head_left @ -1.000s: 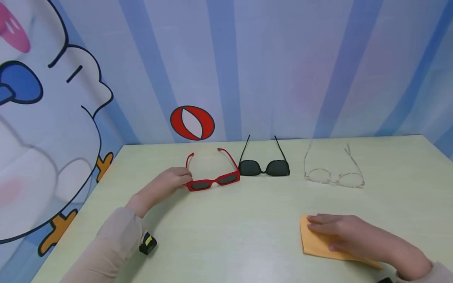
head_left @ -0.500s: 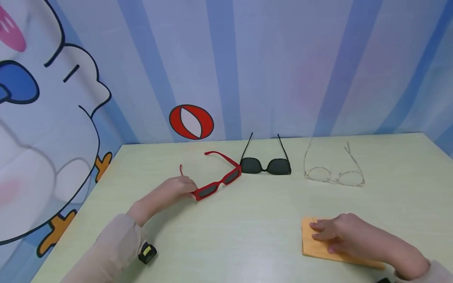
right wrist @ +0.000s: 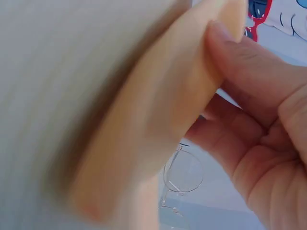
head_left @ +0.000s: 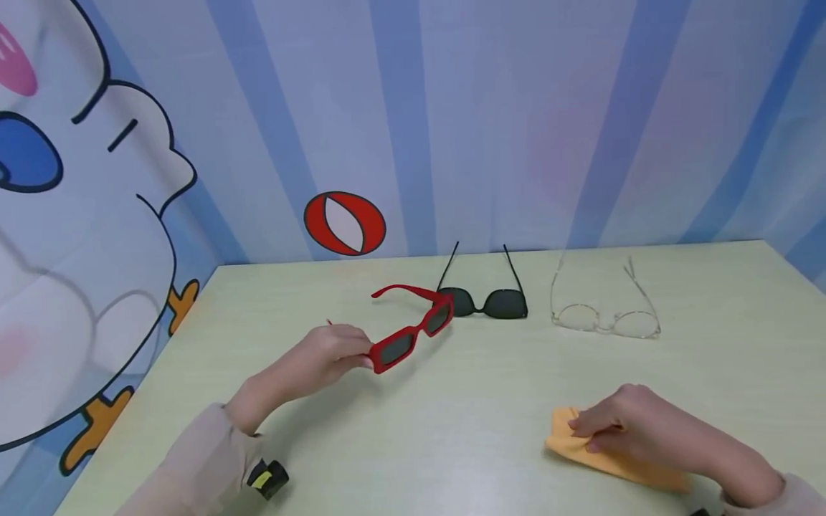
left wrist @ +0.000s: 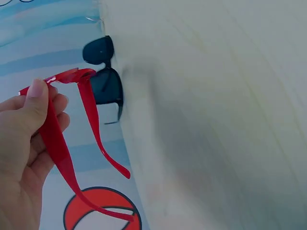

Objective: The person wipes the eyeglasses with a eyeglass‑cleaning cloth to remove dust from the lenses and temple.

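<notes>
My left hand (head_left: 329, 358) pinches the red-framed sunglasses (head_left: 395, 348) at the hinge end of one side, and they are tilted above the table. Both red temples (left wrist: 60, 148) hang unfolded in the left wrist view, with the thumb pressed on the near one. At the lower right my right hand (head_left: 652, 430) pinches an orange cloth (head_left: 619, 459). In the right wrist view the folded cloth (right wrist: 139, 120) stands partly lifted off the table, its edge between thumb and fingers.
Black sunglasses (head_left: 506, 304) lie unfolded at the back, just behind the red pair. Clear wire-framed glasses (head_left: 635, 325) lie to their right. The pale table (head_left: 452, 444) meets a patterned blue backdrop (head_left: 490, 129).
The left hand has lifted the red sunglasses and swung them toward the person. The right hand, earlier flat on the cloth, has curled its fingers and raised the cloth's edge.
</notes>
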The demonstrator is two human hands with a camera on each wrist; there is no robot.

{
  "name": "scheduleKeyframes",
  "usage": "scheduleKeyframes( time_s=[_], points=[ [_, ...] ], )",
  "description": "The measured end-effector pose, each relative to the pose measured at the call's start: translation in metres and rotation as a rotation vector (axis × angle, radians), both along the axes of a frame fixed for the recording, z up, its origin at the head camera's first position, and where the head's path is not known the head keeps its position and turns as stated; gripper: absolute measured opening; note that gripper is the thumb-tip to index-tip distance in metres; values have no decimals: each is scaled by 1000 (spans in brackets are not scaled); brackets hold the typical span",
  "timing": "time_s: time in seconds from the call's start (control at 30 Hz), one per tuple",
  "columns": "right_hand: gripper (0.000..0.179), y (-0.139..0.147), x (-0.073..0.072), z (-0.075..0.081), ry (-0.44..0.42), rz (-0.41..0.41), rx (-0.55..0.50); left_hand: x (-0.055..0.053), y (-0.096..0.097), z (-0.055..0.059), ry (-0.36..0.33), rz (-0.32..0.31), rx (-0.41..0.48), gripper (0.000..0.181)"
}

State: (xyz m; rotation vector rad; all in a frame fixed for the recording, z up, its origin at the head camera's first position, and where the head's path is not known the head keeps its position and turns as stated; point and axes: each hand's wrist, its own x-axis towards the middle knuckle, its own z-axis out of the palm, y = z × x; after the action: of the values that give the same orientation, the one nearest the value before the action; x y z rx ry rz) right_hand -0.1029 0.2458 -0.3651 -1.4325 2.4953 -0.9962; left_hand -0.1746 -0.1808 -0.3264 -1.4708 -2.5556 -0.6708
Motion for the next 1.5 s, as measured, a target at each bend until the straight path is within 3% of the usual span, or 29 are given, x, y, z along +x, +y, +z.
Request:
scheduleKeyframes(
  time_s=[0.1, 0.23, 0.33, 0.43, 0.63, 0.73, 0.8, 0.87, 1.0, 1.2, 1.5],
  points=[
    [21, 1, 0, 2, -55, -23, -55, 3, 5, 4, -11, -37, 88, 17],
    [17, 1, 0, 7, -106, -114, -83, 6, 15, 7, -60, -104, 200, 16],
    [17, -4, 0, 11, -77, -200, -130, 9, 24, 8, -116, -133, 259, 16],
    [19, -13, 0, 18, 18, -315, -190, 13, 33, 10, -191, -152, 313, 15],
    [36, -43, -1, 35, 349, -491, -381, 18, 52, 11, -294, -157, 404, 14],
    [21, -58, -2, 43, 500, -501, -490, 22, 62, 12, -330, -148, 439, 15],
    [25, -68, -3, 48, 614, -505, -528, 25, 69, 14, -356, -140, 461, 16],
    [37, -78, -3, 51, 721, -506, -525, 28, 74, 15, -374, -137, 476, 14],
    [37, -96, -1, 54, 881, -502, -465, 31, 83, 17, -394, -143, 497, 10],
    [34, -114, 3, 50, 941, -462, -427, 33, 90, 18, -378, -169, 508, 6],
    [29, -131, 6, 50, 963, -380, -497, 32, 91, 19, -333, -186, 512, 12]
  ],
)
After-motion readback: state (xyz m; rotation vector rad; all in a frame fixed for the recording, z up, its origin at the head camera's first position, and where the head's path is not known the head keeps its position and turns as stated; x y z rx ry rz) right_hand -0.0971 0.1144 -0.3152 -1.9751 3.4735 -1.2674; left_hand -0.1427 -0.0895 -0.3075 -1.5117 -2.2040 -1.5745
